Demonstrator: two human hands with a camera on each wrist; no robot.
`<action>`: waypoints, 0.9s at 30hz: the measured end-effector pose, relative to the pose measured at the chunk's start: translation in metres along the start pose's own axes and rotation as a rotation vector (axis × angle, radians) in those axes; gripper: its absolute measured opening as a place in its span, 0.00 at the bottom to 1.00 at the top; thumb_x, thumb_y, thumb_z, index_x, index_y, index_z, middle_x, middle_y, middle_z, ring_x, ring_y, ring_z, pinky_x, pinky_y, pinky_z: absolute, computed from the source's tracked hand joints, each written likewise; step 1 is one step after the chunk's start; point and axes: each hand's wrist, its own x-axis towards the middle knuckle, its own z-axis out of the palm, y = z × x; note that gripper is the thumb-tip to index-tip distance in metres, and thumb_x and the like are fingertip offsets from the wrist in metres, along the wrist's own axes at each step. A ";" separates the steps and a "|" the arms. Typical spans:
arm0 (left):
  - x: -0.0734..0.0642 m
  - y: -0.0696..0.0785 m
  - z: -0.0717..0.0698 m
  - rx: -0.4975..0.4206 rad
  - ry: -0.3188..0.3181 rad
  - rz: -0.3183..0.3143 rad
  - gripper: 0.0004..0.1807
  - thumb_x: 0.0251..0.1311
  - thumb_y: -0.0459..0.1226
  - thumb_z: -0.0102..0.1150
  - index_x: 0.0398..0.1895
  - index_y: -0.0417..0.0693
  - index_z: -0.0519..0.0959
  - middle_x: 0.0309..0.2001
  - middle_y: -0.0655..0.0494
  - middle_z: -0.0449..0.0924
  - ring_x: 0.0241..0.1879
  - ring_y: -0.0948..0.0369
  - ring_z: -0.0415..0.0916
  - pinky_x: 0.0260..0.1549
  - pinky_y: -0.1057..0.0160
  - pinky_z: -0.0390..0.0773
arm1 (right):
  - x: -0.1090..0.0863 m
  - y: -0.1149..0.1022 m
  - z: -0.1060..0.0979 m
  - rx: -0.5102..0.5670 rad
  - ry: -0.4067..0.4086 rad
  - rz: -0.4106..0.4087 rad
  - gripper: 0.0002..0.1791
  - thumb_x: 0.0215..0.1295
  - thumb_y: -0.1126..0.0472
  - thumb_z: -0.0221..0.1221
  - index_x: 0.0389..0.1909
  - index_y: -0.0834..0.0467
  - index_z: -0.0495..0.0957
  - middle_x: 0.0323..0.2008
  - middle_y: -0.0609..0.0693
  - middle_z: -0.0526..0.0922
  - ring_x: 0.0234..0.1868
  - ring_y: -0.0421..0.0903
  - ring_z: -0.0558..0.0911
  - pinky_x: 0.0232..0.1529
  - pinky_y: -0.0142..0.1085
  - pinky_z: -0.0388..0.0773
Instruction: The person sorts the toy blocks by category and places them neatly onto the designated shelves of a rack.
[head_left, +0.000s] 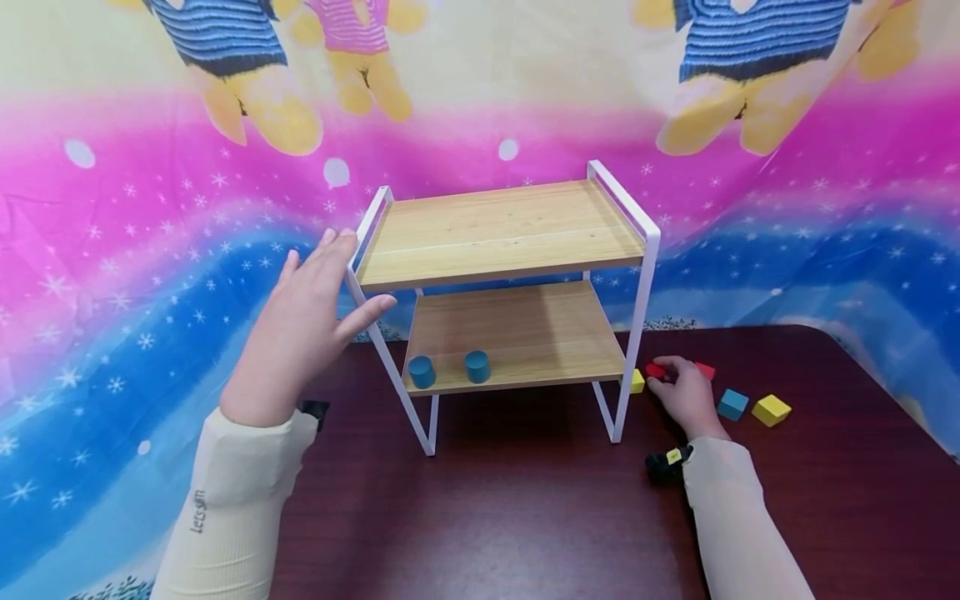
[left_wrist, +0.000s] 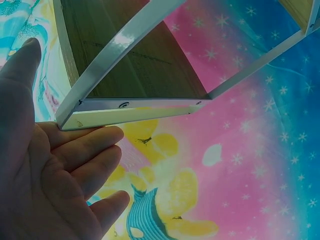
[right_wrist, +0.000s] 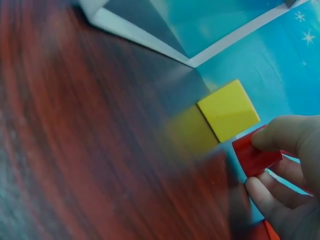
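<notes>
My left hand [head_left: 300, 333] is at the left side of a two-tier shelf [head_left: 495, 233], its fingers straight and the thumb spread. In the left wrist view its fingers lie against the corner of the white frame [left_wrist: 107, 65]. Low at the table on the right, my right hand [head_left: 686, 396] pinches a red block [right_wrist: 254, 152] with a rounded outline between thumb and fingers. Right beside that block sits a yellow block [right_wrist: 229, 111], near the shelf's right foot. Two blue cylinders [head_left: 422, 372] stand toward the left on the lower board [head_left: 525, 329].
To the right of my right hand lie a blue block [head_left: 732, 404] and a yellow cube [head_left: 772, 410]. Another red block [head_left: 705, 370] shows just behind that hand. The dark wooden table [head_left: 510, 500] ends at a printed cloth backdrop [head_left: 480, 125] behind the shelf.
</notes>
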 end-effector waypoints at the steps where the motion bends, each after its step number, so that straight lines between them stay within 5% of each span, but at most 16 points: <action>1: 0.000 0.000 0.000 0.000 0.001 0.000 0.47 0.59 0.62 0.48 0.73 0.45 0.50 0.71 0.45 0.52 0.72 0.54 0.41 0.68 0.47 0.34 | -0.001 0.000 0.000 0.003 0.001 0.002 0.24 0.63 0.65 0.59 0.59 0.65 0.68 0.54 0.68 0.71 0.50 0.63 0.72 0.53 0.58 0.70; 27: 0.000 0.000 0.001 0.003 0.013 -0.002 0.47 0.59 0.61 0.51 0.73 0.45 0.51 0.71 0.44 0.53 0.72 0.53 0.42 0.68 0.46 0.36 | -0.028 -0.013 -0.006 0.019 0.043 -0.008 0.25 0.61 0.63 0.61 0.59 0.62 0.70 0.55 0.66 0.72 0.50 0.61 0.73 0.51 0.57 0.73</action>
